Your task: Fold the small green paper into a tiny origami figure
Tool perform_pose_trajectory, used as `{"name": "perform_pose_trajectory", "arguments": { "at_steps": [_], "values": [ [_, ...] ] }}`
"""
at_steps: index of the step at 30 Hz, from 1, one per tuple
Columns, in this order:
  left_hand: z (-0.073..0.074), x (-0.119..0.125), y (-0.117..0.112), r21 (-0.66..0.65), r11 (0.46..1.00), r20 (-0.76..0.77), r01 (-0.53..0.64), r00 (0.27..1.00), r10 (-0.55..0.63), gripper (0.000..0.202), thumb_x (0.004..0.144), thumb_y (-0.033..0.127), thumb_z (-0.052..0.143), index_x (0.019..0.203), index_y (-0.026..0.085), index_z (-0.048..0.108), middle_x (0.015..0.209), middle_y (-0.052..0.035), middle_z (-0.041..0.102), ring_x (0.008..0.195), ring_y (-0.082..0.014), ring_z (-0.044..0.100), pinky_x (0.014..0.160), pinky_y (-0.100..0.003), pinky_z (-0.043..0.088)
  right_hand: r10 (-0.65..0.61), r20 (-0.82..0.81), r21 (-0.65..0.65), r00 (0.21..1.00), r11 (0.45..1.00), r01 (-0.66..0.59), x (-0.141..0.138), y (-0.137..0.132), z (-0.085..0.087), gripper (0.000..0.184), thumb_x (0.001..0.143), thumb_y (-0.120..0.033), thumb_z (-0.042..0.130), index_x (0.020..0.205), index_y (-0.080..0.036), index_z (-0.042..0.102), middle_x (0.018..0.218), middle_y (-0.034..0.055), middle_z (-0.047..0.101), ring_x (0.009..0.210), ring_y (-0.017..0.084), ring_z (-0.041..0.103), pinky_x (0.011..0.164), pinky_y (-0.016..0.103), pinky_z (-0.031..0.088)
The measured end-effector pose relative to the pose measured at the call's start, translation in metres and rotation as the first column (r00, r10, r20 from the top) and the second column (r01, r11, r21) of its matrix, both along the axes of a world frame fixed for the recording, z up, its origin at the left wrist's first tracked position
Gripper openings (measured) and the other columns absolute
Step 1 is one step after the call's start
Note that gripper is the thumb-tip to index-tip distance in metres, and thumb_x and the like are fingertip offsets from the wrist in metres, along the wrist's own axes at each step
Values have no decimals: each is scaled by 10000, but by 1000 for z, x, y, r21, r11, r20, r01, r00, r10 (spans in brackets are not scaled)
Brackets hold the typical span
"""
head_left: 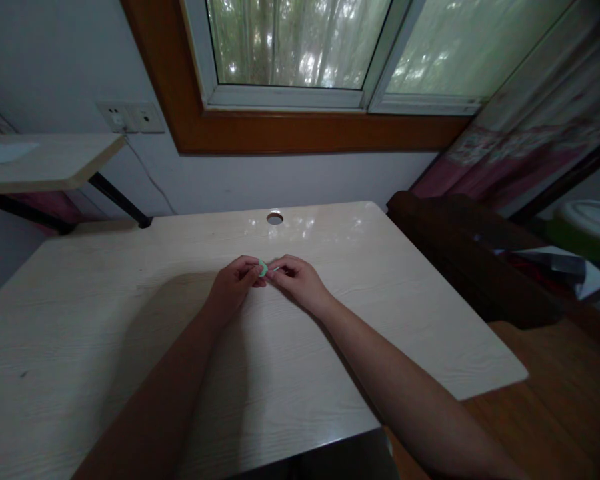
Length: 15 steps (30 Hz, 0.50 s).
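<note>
A small light-green strip (263, 269), perhaps paper, is pinched between my two hands above the middle of the desk (380, 320). My left hand (237, 283) is closed, its thumb and fingers gripping the curved part of the strip. On the other side, my right hand (299, 280) pinches its narrow end between thumb and fingertips. The fingertips of both hands nearly meet. Most of the strip is hidden by the fingers, and its exact kind cannot be made out.
A round cable hole (275, 219) lies near the desk's back edge. At the left stands a raised shelf (55, 160) on black legs. Dark wooden furniture (460, 267) stands beyond the right edge. A dark object (325, 460) sits at the front edge.
</note>
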<state>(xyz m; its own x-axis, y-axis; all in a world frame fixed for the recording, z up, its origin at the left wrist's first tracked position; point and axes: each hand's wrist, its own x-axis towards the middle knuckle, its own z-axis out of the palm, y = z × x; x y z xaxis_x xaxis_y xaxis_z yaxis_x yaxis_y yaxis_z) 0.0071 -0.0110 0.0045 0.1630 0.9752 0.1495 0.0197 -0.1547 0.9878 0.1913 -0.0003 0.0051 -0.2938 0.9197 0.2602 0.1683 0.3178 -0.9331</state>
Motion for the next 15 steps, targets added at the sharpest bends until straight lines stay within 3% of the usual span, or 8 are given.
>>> {"name": "perform_pose_trajectory", "arguments": {
  "at_steps": [4,7,10,15],
  "values": [
    [1,-1,0,37,999,10,2,1000,-2,303,886,443,603,983,157,631,805,-44,699,714,-171,673,694,-289,537,-23,-121,-149,992,989,5,0,3,-3,213,787,-377,680,862,-179,704,798,34,667,718,150,576,687,273,447],
    [-1,-2,1,80,997,-29,-19,999,22,339,816,401,705,1056,175,629,877,-49,698,784,-175,674,723,-284,536,-51,-184,-238,982,971,6,0,4,-3,235,766,-390,691,833,-165,698,720,21,648,660,138,552,646,262,428],
    [-4,-3,1,132,990,-62,-48,996,57,350,761,349,764,1049,195,639,926,-43,690,837,-172,664,765,-281,530,-54,-213,-262,976,965,-4,0,3,-1,231,751,-380,700,821,-160,703,711,17,645,650,132,548,644,261,424],
    [-5,-4,0,133,990,-45,-49,997,56,285,791,328,731,1024,199,629,870,-30,688,785,-173,674,742,-289,531,-26,-193,-237,981,971,-21,-2,0,2,209,744,-368,713,812,-171,703,755,24,669,677,136,570,665,271,445]
  ]
}}
